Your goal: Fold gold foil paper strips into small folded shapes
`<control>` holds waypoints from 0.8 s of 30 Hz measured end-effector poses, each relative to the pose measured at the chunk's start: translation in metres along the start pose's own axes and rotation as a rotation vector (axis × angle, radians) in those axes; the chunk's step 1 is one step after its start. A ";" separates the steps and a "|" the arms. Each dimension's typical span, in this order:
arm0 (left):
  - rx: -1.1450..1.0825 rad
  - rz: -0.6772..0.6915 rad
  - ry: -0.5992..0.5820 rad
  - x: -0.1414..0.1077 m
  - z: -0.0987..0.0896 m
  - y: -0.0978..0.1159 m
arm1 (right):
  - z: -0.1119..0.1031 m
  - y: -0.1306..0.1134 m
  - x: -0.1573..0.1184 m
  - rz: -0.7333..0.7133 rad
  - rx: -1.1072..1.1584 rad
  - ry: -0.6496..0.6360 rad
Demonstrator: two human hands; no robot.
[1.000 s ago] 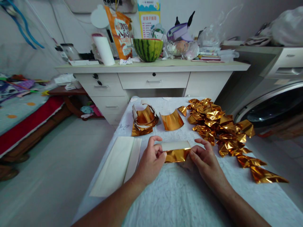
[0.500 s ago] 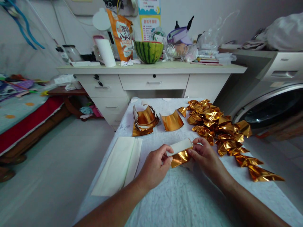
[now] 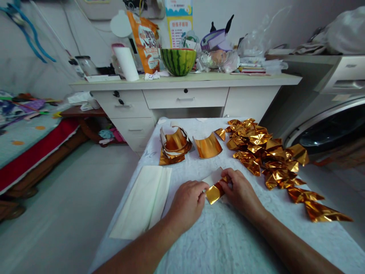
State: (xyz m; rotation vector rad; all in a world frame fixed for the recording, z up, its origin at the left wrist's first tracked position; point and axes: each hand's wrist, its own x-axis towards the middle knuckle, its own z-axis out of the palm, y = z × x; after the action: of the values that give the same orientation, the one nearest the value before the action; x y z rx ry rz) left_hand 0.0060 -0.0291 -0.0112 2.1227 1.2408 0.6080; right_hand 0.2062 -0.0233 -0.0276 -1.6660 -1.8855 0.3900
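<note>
A small piece of shiny gold foil paper [image 3: 213, 193] with a white back is pinched between both hands near the middle of the table. My left hand [image 3: 186, 199] is closed on its left end, and my right hand [image 3: 239, 190] grips the right end, its thumb pressing the gold side. Part of the white back shows behind the fingers. To the left lie flat whitish paper sheets [image 3: 145, 199]. Beyond my hands rest a single curved gold sheet [image 3: 208, 146] and a curled stack of gold sheets [image 3: 175, 142]. Twisted gold foil pieces [image 3: 258, 148] are heaped to the right.
The table [image 3: 196, 243] has a pale cloth cover. Behind it stands a white desk [image 3: 185, 99] bearing a half watermelon [image 3: 178, 61], an orange pouch [image 3: 145, 43] and a paper roll [image 3: 127, 64]. A washing machine [image 3: 327, 91] is at the right, a bed [image 3: 31, 129] at the left.
The foil strip has turned over in my fingers, so more gold and less white faces up. My right hand has moved slightly left and curled further over it.
</note>
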 end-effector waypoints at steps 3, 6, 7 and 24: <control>0.097 0.019 0.023 -0.001 0.000 -0.001 | 0.003 0.002 0.001 -0.043 -0.037 -0.002; 0.126 0.047 0.071 -0.001 -0.001 -0.002 | 0.005 0.005 0.001 -0.030 -0.022 0.011; 0.116 0.079 0.067 -0.001 -0.002 -0.002 | 0.006 0.005 0.001 -0.019 -0.017 0.022; 0.034 0.285 -0.115 0.006 -0.005 -0.005 | -0.011 -0.004 0.000 -0.201 0.003 -0.177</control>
State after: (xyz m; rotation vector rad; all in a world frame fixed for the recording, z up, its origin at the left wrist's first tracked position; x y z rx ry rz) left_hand 0.0026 -0.0204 -0.0106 2.3486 0.9002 0.5776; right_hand 0.2096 -0.0255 -0.0162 -1.4630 -2.1581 0.4693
